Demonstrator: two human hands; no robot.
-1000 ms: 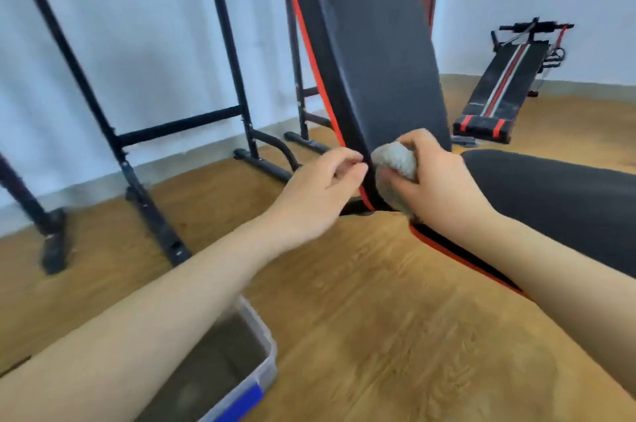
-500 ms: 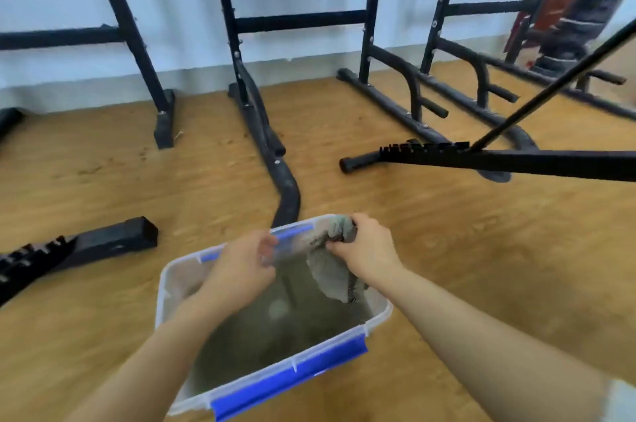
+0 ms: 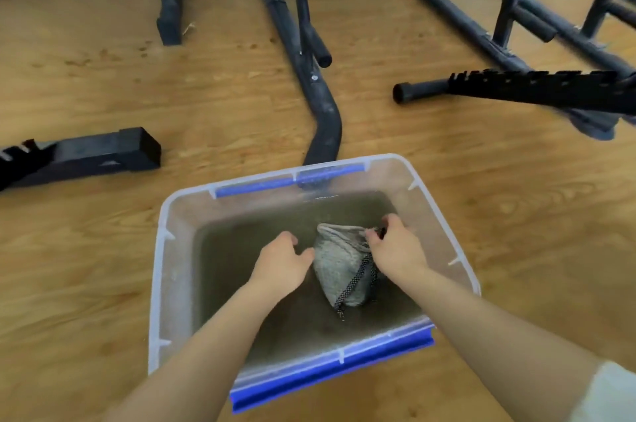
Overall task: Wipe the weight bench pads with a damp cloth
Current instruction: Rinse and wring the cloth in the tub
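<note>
The grey cloth (image 3: 339,266) hangs bunched from the right hand (image 3: 395,249), whose fingertips (image 3: 373,236) pinch its gathered top edge. Its lower end, below them, seems to dip into the murky water (image 3: 247,284), likely to soak it before wiping. The left hand (image 3: 280,263) sits just beside the cloth with its fingers loosely curled; whether its thumb holds the fabric I cannot tell. Both hands are inside a clear plastic tub (image 3: 161,249) with blue latches (image 3: 327,373). Beyond the fingers, black frame legs (image 3: 320,105) stand on the wooden floor (image 3: 86,249). No bench pad is in sight.
</note>
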